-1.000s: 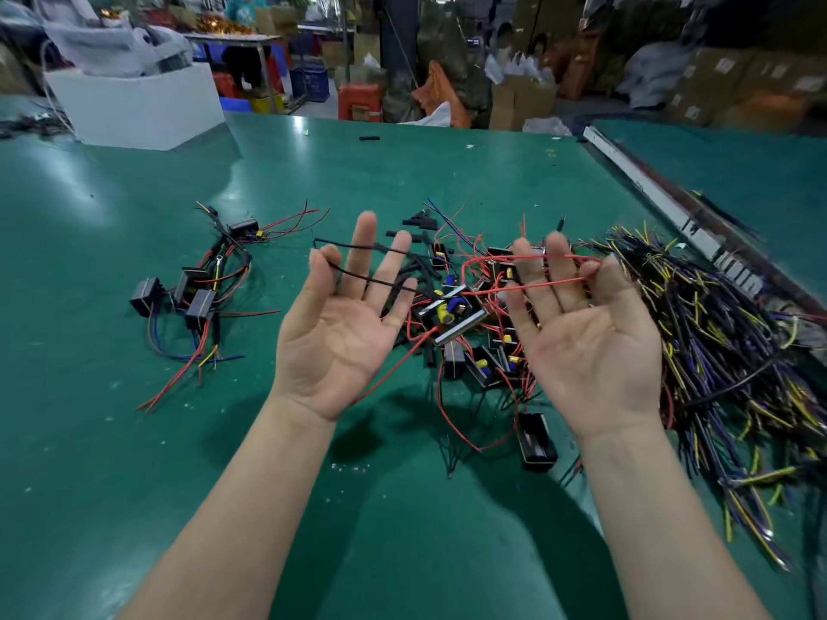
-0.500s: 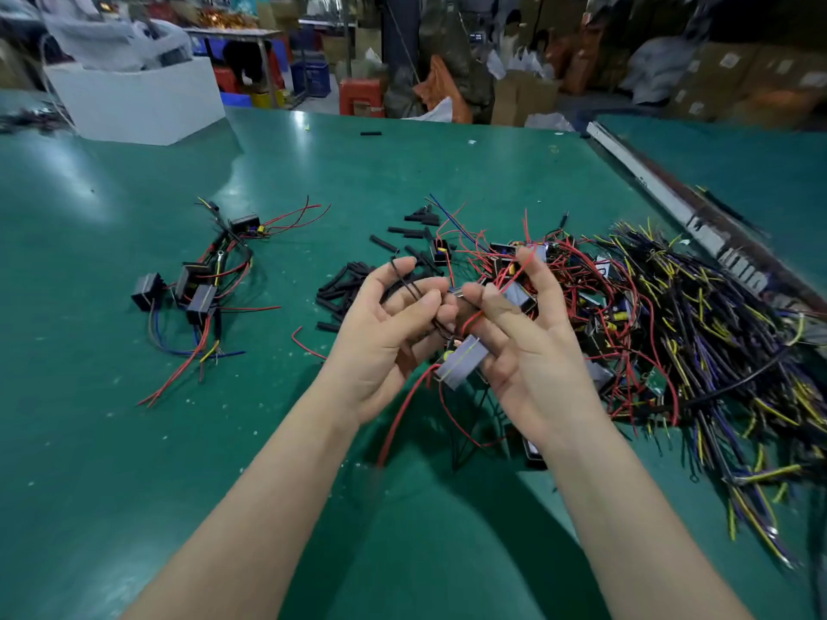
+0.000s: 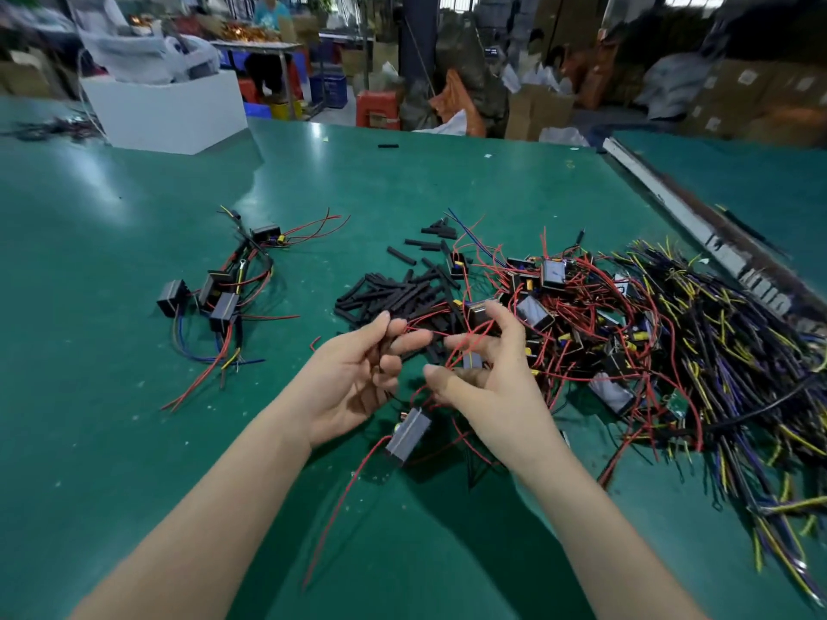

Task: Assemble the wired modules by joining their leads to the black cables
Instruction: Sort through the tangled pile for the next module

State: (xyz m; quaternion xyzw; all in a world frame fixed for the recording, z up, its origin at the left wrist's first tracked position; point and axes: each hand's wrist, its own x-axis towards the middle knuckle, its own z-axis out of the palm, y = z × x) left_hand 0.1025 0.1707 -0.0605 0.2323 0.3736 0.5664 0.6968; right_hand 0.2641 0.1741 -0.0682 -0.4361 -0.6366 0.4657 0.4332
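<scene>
Holding: left hand (image 3: 353,382), palm up, fingers curled round thin black cables (image 3: 385,351) that run between its fingertips and palm.
Right hand: right hand (image 3: 485,378) pinches red leads (image 3: 461,346) between thumb and curled fingers; fingertips of both hands sit close together, just above the table.
Hanging module: grey-black module (image 3: 408,435) dangles below and between the two hands on its red leads, tilted, close over the green table (image 3: 134,440); one long red lead (image 3: 344,494) trails from it toward the near edge.
Second small part: a small grey piece shows inside the right hand's fingers; whether it is gripped or only resting there I cannot tell.
Sleeve stock: heap of short black tube pieces (image 3: 394,290) lies on the table just beyond the hands, a few strays further back.
Unworked modules: tangle of modules with red leads (image 3: 559,306) lies just right of the hands, touching the tube heap at its edge.
Cable stock: large bundle of black, yellow and purple cables (image 3: 725,351) at far right, overlapping the red tangle.
Left-side group: cluster of black modules with red, blue and yellow wires (image 3: 219,293) lies well apart on the left.
Background: white box (image 3: 170,114) at the table's far left corner; cardboard cartons (image 3: 738,100) beyond, blurred.
</scene>
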